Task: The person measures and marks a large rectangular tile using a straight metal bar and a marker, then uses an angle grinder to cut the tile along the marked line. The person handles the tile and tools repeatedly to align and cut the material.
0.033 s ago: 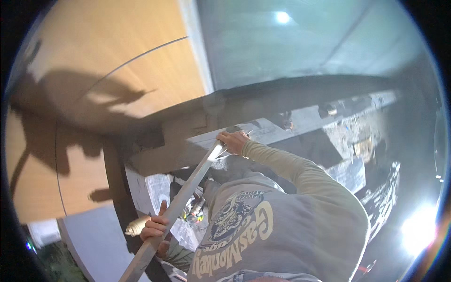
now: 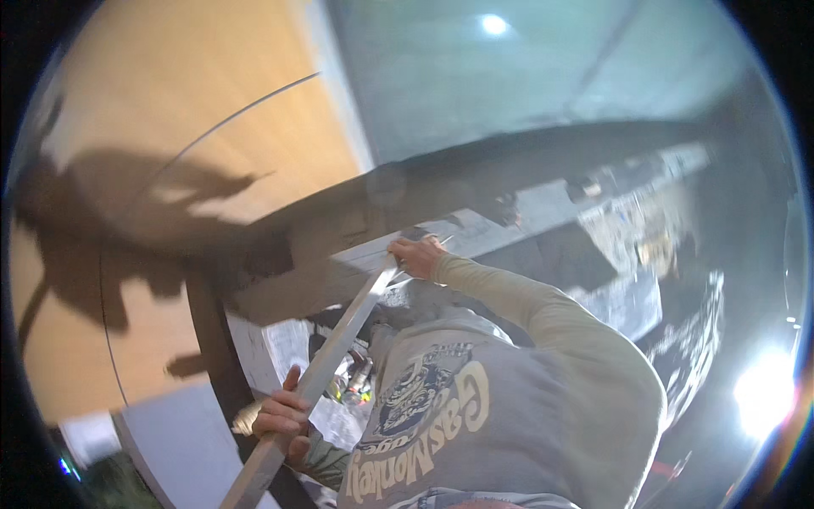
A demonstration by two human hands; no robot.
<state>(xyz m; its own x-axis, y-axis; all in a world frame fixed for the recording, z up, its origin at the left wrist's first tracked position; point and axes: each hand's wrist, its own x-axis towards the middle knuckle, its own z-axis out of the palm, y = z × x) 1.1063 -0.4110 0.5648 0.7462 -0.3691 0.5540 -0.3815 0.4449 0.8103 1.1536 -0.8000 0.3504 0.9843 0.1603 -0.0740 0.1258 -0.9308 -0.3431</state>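
A long, straight, square-edged pale bar [image 2: 339, 343] slants from the lower left up to the middle; I cannot tell if it is metal or wood. My left hand [image 2: 284, 414] is wrapped round its lower part, the thumb standing up along the side. At the upper end my right hand [image 2: 415, 257] grips the bar with bent fingers. A thin pointed stick [image 2: 446, 241] pokes out beside the right hand; whether that hand holds it is unclear. The bar passes in front of my grey printed shirt [image 2: 526, 407].
Flat grey boards [image 2: 543, 204] lie across a long surface beyond my right hand. Tan panels [image 2: 271, 127] with dark shadows fill the left, beside a greenish-grey sheet [image 2: 543, 76]. Cluttered small items [image 2: 354, 382] show behind the bar. A bright lamp [image 2: 765, 399] glares at the right.
The whole view has shifted slightly, with the panels moving a little left and down at the left side. Both hands keep the same hold on the bar.
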